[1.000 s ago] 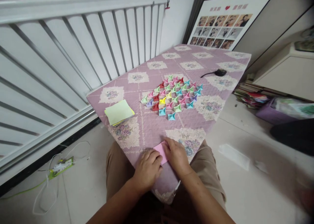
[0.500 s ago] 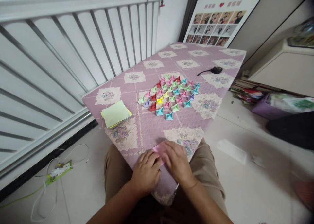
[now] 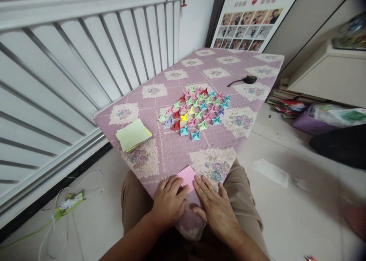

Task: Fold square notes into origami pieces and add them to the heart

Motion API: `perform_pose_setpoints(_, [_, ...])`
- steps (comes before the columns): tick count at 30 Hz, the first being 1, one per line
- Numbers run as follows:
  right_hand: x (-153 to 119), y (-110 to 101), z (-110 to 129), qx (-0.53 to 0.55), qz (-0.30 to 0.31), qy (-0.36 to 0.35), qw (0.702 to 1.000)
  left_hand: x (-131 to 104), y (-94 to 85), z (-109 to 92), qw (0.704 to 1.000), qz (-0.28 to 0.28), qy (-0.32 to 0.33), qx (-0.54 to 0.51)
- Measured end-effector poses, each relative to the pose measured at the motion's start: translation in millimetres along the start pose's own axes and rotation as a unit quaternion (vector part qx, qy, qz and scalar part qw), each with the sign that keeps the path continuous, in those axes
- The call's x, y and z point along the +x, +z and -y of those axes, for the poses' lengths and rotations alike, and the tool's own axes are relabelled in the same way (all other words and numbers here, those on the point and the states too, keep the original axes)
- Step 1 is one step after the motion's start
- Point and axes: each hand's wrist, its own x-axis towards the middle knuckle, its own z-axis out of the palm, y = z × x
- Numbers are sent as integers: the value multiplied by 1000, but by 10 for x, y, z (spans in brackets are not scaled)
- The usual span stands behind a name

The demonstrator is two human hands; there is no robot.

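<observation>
A pink square of folded paper (image 3: 187, 178) lies near the front corner of the table. My left hand (image 3: 169, 199) covers its left edge, with thumb and curled fingertips holding it down. Along the paper's right edge, my right hand (image 3: 215, 204) rests flat, fingers stretched and thumb apart. Beyond them stand several small folded paper pieces (image 3: 184, 117) in rows, in red, pink, green, yellow, blue and purple. To the left sits a stack of paper sheets (image 3: 133, 134), pale green on top with yellow showing beneath.
A flowered purple cloth (image 3: 174, 154) covers the table. Farther back lies a black object with a thin tail (image 3: 249, 79). A white radiator (image 3: 85, 63) runs along the left side. A power strip (image 3: 70, 204) with cables is on the floor, and a photo board (image 3: 243, 21) leans behind.
My right hand has come off the top of the pink paper and moved right and down, flattening out, so more paper shows. My left hand has stayed at the paper's left edge.
</observation>
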Motion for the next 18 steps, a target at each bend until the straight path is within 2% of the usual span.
perform_pose_setpoints(7, [-14,-37,-71,2,-54,86,995,-23,14,2,1000,-14,-13,4])
perform_pose_setpoints(10, [163,-113,-74,40,-87,129,987,-22,8,-5,1000,-16,-19,-1])
perform_pose_setpoints(13, [411,-154,-34,75,-105,127,984,-20,-2,-13,1000,-19,-20,-5])
perform_pose_setpoints(18, [673,-61,43,85,-108,140,981,-15,-30,-24,1000,-23,-20,-8])
